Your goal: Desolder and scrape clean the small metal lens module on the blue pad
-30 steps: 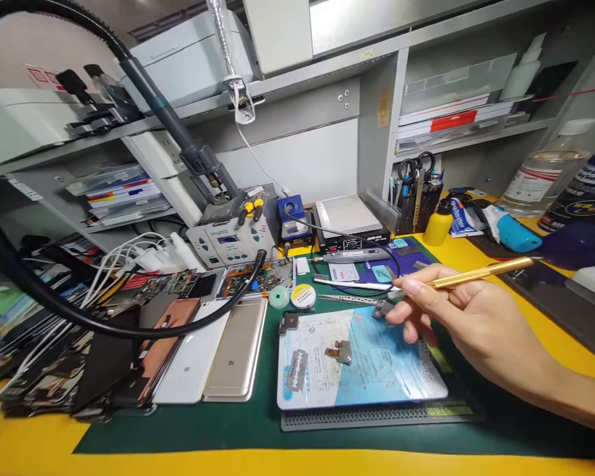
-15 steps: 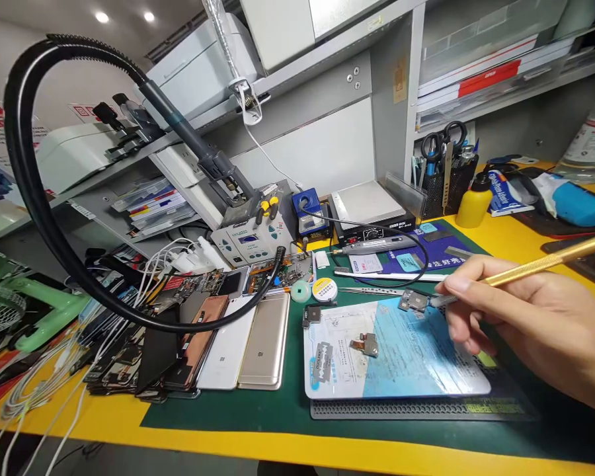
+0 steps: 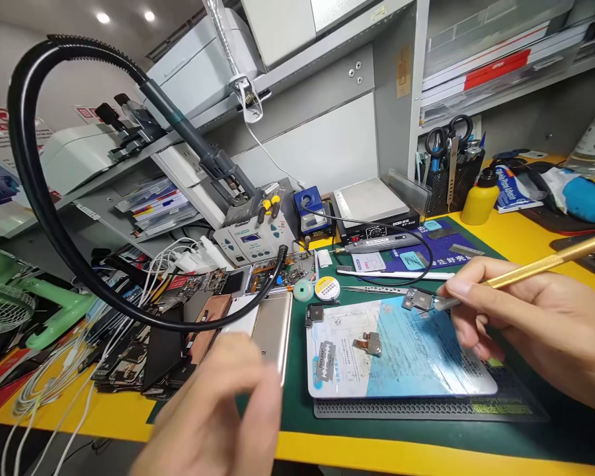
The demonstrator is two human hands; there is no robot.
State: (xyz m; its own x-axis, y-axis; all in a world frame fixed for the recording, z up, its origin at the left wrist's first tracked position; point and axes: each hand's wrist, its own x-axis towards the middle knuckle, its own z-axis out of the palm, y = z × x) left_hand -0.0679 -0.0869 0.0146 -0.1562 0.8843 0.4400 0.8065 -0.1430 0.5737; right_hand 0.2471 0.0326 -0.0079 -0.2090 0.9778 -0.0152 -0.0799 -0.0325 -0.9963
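My right hand (image 3: 535, 317) grips a craft knife (image 3: 550, 261) with a gold handle like a pen. Its blade end touches or hovers beside a small grey metal camera module (image 3: 420, 299) at the top of a blue-and-white board (image 3: 426, 357). On that board also lie a module with an orange flex cable (image 3: 369, 343), a dark module (image 3: 315, 314) at the corner and a razor blade (image 3: 327, 360). My left hand (image 3: 218, 410), blurred, is in front of the phones; its fingers are curled, thumb apart, and nothing shows between them.
Left of the board are a gold phone (image 3: 272, 330), stacked phone parts and white cables (image 3: 44, 370). A black hose (image 3: 24, 165) loops over them. Behind stand a rework station (image 3: 252, 241), a heating plate (image 3: 371, 205), tweezers (image 3: 371, 289) and a yellow bottle (image 3: 478, 198).
My left hand has come into view from below, in front of the phones. The right hand keeps the knife at the same module; the view has shifted slightly.
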